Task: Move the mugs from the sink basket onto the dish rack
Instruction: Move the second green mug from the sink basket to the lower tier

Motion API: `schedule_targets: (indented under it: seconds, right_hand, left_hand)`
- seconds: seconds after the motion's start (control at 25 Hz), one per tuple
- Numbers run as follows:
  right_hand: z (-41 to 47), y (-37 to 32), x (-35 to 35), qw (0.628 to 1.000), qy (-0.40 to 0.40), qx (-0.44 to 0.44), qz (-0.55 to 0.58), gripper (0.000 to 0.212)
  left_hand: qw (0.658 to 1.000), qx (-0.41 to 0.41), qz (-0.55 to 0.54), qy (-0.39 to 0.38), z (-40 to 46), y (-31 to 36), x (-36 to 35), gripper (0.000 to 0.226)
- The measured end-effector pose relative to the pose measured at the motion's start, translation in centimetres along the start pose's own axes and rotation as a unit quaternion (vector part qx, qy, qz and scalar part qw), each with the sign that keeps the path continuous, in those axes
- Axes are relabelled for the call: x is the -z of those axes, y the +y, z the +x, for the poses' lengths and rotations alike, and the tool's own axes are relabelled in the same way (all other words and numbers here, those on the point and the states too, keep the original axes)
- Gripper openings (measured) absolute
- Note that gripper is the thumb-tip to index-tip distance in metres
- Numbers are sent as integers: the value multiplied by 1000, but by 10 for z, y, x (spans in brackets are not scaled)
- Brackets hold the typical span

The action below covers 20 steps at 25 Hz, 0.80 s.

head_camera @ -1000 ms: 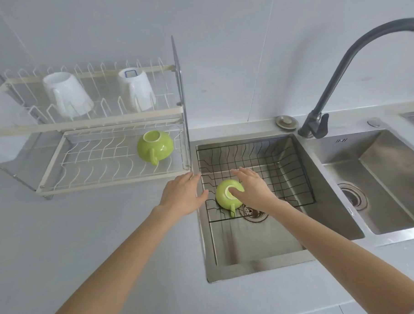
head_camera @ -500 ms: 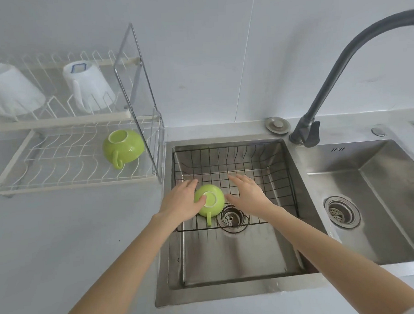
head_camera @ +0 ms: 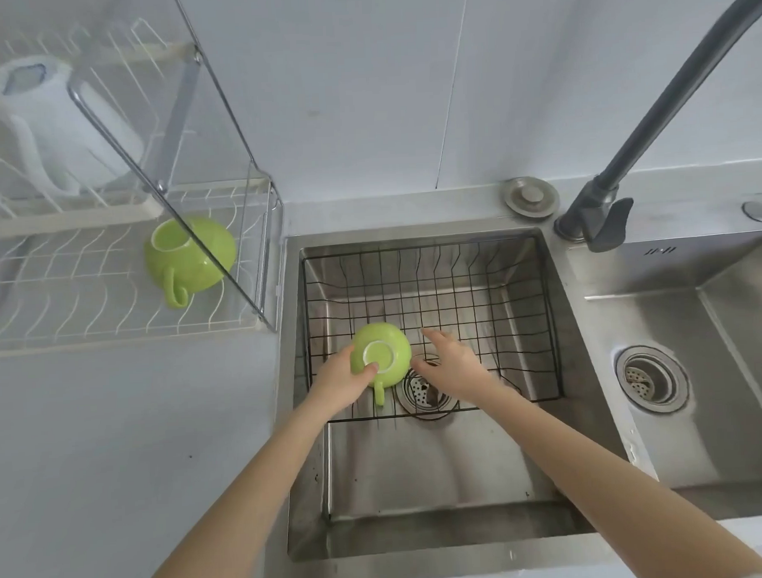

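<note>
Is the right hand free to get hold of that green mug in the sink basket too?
Probably yes. The right hand hovers open just beside the green mug, with nothing between them. The left hand already grips the mug's other side, thumb on its upturned base, leaving the right side bare.

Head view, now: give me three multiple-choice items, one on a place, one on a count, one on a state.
1. Where is the mug at the left hand?
A. sink basket
B. rack's lower tier
C. right basin

2. How many green mugs show?
A. one
B. two
C. three

3. How does the right hand stand?
A. shut on the faucet
B. open, holding nothing
C. holding a white mug

Key: 1 A, it sits upside down on the basket wires; 2 B, the second one is on the rack; 3 B, its fingers are spread beside the mug.
</note>
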State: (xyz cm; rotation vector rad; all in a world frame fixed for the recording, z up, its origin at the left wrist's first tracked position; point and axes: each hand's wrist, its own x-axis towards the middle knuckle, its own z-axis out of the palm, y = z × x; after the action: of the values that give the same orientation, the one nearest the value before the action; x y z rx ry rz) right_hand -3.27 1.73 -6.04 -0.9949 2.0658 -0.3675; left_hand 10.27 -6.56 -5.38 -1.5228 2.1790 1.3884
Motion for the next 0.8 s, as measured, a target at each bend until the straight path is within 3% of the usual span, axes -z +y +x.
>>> schedule_targets:
  seconds: [0.44, 0.8]
  right_hand:
    - [65, 11, -33, 990, -70, -86, 81, 60]
    - [87, 15, -50, 983, -43, -114, 141, 64]
  left_hand:
    - [995, 74, -66, -12, 75, -25, -31, 48]
    - [988, 105, -115, -1, 90, -35, -40, 59]
